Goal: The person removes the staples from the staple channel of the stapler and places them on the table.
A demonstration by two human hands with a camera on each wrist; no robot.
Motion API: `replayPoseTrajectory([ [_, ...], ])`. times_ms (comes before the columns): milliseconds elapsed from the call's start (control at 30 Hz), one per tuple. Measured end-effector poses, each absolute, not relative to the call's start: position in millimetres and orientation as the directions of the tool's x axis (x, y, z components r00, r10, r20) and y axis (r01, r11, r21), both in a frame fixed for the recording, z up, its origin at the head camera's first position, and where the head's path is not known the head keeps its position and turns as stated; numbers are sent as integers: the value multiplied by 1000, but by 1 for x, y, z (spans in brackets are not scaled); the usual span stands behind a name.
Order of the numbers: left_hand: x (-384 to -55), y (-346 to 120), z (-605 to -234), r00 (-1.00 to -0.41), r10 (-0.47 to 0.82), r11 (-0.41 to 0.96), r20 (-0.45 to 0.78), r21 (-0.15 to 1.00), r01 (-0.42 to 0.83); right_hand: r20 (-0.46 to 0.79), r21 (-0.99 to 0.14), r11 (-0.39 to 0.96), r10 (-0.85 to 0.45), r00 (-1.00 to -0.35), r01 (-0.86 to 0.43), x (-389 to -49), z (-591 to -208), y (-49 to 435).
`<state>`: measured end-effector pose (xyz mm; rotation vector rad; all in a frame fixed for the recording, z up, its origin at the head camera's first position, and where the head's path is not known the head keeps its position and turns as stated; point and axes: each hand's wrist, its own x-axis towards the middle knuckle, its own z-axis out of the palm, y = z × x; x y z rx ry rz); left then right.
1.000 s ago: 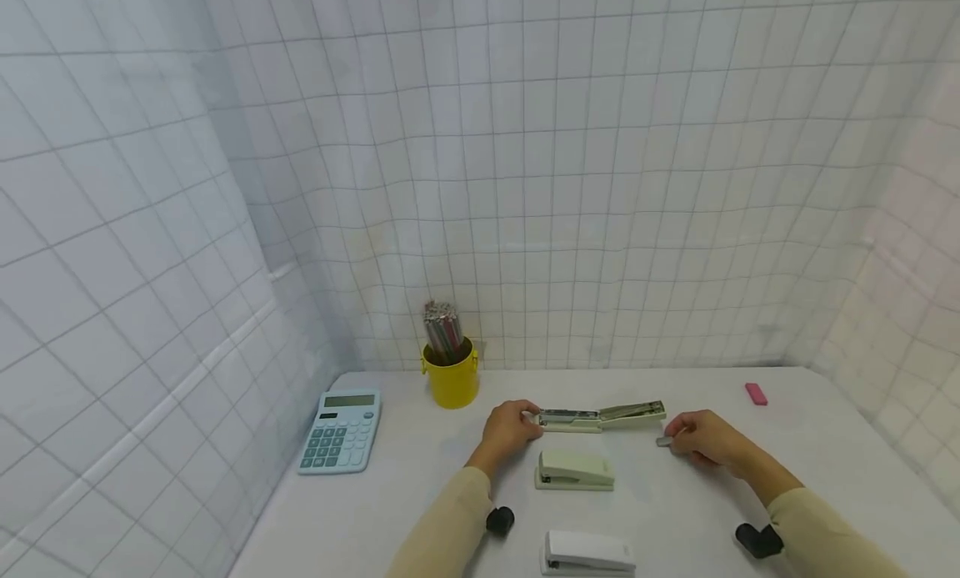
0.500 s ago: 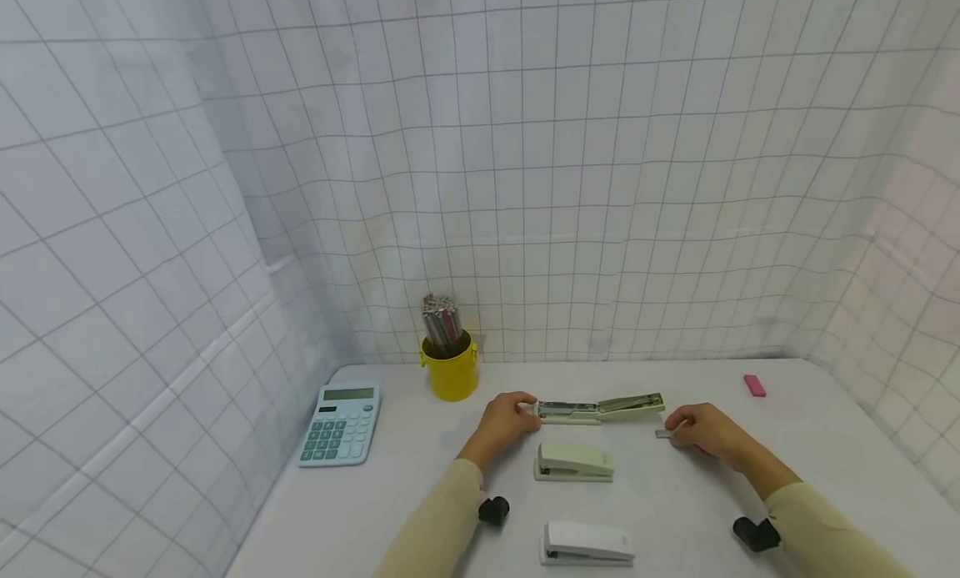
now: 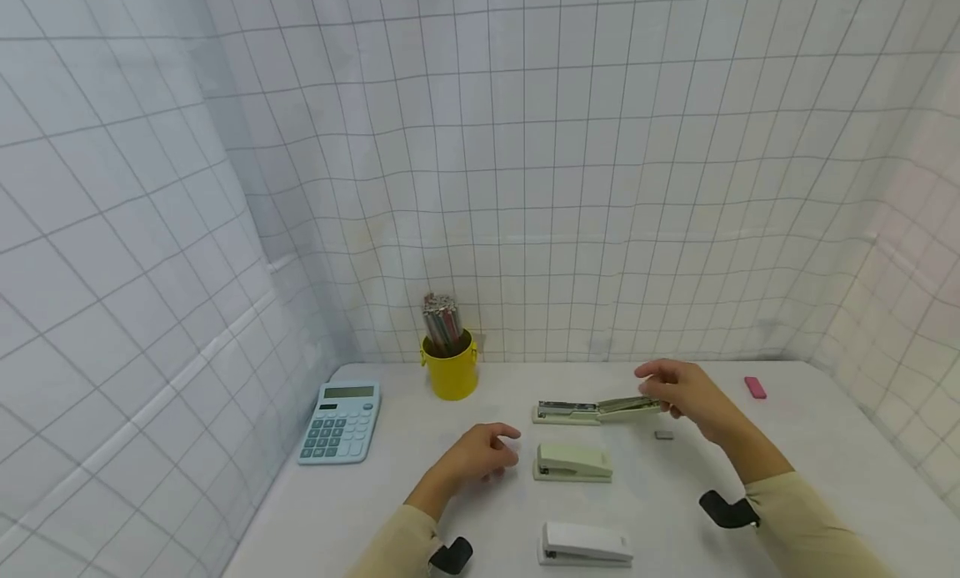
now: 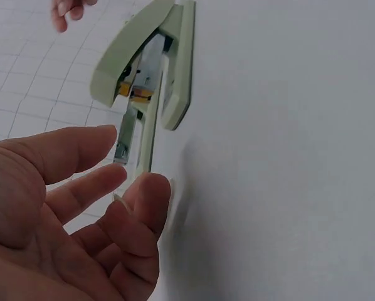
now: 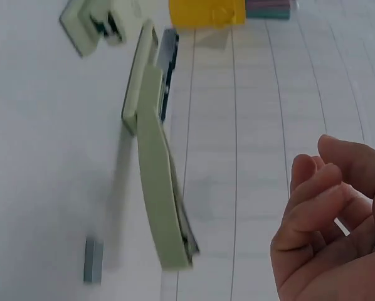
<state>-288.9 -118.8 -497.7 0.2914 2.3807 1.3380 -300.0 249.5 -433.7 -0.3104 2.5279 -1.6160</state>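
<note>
A light green stapler (image 3: 567,414) lies folded wide apart at the back of the table; its top arm (image 5: 159,207) slants up to the right. My right hand (image 3: 681,394) hovers by that arm's end, fingers loosely bent around nothing. In front of it a small grey strip of staples (image 3: 663,434) lies on the table, also seen in the right wrist view as a grey strip (image 5: 93,259). My left hand (image 3: 477,454) is off to the left of a second, closed green stapler (image 3: 573,462). Its relaxed fingers (image 4: 87,147) hold nothing.
A white stapler (image 3: 586,545) sits nearest the front. On the left are a blue calculator (image 3: 340,422) and a yellow bucket (image 3: 453,379) of pencils (image 3: 443,321). A pink eraser-like block (image 3: 755,387) lies at the back right. Gridded white cloth (image 3: 555,186) walls the table.
My right hand has let go of the staple strip and moved up beside the opened stapler's arm. My left hand has released that stapler's left end and drawn back toward the front left.
</note>
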Motion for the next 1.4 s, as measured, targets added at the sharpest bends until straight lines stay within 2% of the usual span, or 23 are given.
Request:
replayPoseTrajectory([
  [233,-280,-101,-512,-891,413,550,-190,832,77,17,-795,521,-494,-869,-311,-294,-445,169],
  [500,-275,-88,-516,-903,395,568,-168,817,97,42,-628,609,-596,-802,-485,-292,-469,130],
  [900,-275,-79,-523,-930,364,608,-48,769,199,82,-520,642,-618,-782,-563,-290,-479,116],
  [1400,-274,-77,-526,-946,324,617,28,752,234,45,-523,661,-609,-792,-538,-283,-477,109],
])
